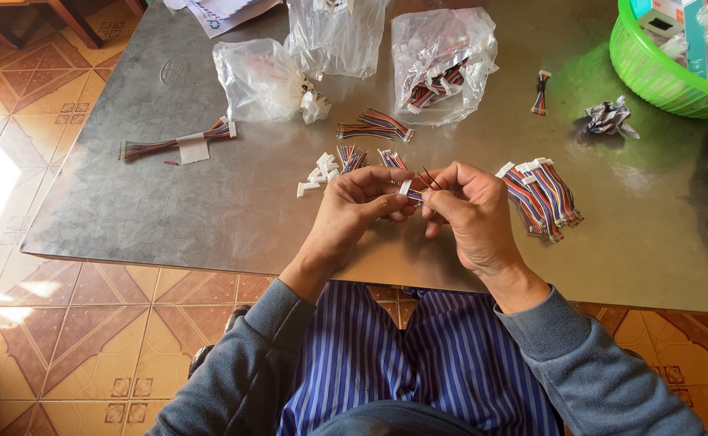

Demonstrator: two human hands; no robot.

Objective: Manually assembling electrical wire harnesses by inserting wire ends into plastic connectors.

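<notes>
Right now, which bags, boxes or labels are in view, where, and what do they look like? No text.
Clear plastic bag: table, upper left, crumpled, white parts inside.
Second clear bag: top centre, upright, whitish contents.
Third clear bag: right of it, holds multicoloured wire leads.
White paper tag: wrapped around wire bundle, left side.
Boxes: in green basket, top right, white and teal.
Envelope: top edge, white, striped border.

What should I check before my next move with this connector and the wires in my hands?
1. White connector pinched in left hand: ok.
2. Wire ends held by right hand: ok.
3. Wires seated in the connector: cannot tell, fingers cover it.
4. Spare white connectors near the left hand: ok.
5. Finished wire bundles lying apart, right of the hands: ok.
</notes>
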